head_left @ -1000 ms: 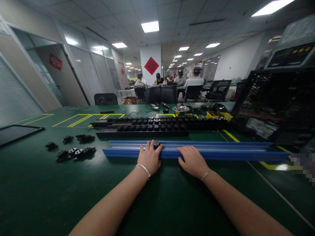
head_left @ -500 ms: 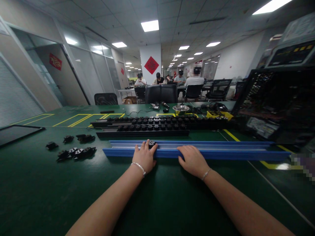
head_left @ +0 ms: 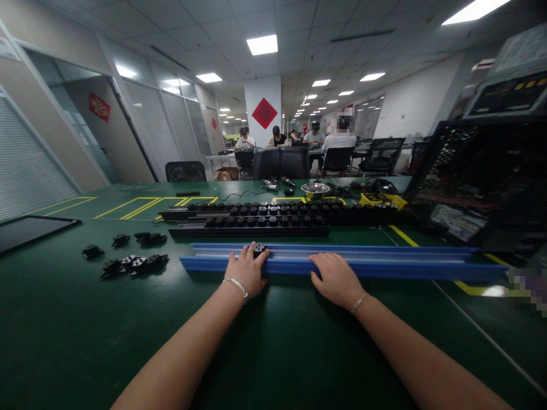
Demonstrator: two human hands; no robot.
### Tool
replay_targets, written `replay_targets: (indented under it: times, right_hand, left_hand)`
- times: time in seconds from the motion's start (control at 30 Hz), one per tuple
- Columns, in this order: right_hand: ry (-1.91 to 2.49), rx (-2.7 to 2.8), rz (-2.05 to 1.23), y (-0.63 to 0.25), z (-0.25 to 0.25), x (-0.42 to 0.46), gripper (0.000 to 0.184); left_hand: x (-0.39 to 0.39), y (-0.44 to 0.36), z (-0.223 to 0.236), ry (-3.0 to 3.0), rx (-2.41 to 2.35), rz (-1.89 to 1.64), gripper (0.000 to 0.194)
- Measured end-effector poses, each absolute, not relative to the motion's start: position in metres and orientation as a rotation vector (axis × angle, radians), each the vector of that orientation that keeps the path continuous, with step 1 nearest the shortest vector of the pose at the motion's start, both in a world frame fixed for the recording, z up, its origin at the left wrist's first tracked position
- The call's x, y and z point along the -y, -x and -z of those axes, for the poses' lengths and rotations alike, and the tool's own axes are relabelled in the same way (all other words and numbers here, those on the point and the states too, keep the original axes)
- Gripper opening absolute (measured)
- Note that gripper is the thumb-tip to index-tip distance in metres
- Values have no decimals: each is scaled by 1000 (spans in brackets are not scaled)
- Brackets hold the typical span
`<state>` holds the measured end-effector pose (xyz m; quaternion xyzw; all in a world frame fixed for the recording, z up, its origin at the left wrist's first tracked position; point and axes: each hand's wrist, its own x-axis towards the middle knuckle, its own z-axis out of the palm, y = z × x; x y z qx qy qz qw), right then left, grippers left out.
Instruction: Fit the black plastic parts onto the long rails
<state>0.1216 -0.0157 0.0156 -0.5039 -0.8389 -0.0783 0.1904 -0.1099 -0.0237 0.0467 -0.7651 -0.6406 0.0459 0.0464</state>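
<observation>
A long blue channel rail (head_left: 410, 269) lies across the green table in front of me. Inside it, left of the middle, sits a small black part with a grey patterned top (head_left: 259, 249). My left hand (head_left: 245, 270) reaches over the rail's near wall, its thumb and fingers closed about that part. Farther right, my right hand (head_left: 335, 276) grips the near wall, fingers over the top edge and thumb on the front face. To the left of the rail lie several loose black parts (head_left: 139, 263) of a similar look.
Beyond the blue rail stand black rails (head_left: 256, 232) filled with round black parts. Behind are a metal bowl (head_left: 315, 189), a yellow tray (head_left: 384, 200) and cables. An open computer case (head_left: 453, 171) rises at right; a flat black panel (head_left: 34, 232) lies left. People sit farther back.
My left hand has slid slightly left along the blue rail, and the small black part has moved with it. My right hand keeps its grip on the rail.
</observation>
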Motion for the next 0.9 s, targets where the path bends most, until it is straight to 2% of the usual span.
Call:
replay_targets:
  times: [0.47, 0.9]
  right_hand:
    - [1408, 2359, 237, -121, -15, 16, 30]
    - [1386, 2350, 274, -121, -13, 15, 29]
  left_hand:
    - [24, 116, -53, 2335, 2000, -196, 77]
    - [22, 116, -37, 2249, 1985, -36, 77]
